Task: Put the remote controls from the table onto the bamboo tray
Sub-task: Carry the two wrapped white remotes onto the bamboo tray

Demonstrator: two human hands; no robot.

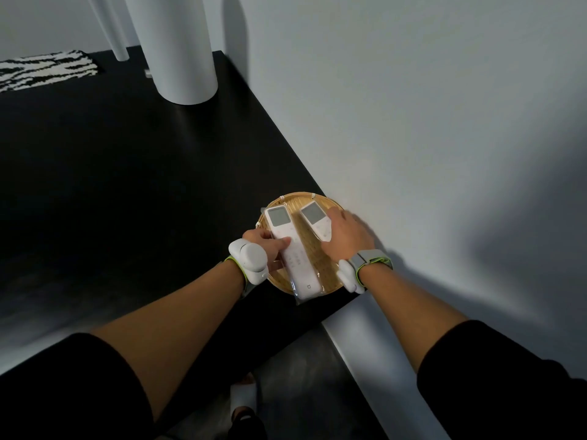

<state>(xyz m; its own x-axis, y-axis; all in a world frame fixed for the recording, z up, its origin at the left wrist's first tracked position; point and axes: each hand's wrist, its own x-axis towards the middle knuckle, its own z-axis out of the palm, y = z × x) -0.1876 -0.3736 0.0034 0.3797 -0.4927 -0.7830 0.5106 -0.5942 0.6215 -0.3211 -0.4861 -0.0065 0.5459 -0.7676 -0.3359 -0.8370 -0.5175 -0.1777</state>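
Note:
A round bamboo tray (309,249) sits at the near right corner of the black table (127,185). Two white remote controls with grey screens lie on it side by side. The longer left remote (293,258), in a clear plastic sleeve, overhangs the tray's near rim. My left hand (268,246) grips its left edge, thumb on its face. The shorter right remote (316,220) lies to the right, and my right hand (346,233) is on its lower half, covering it. Both wrists wear white devices on green-edged straps.
A tall white cylinder (178,49) stands at the back of the table, with a thin white leg (114,33) beside it. A black-and-white striped mat (44,69) lies at the far left. A white wall (413,122) borders the table's right edge. Grey floor and my slipper (243,398) show below.

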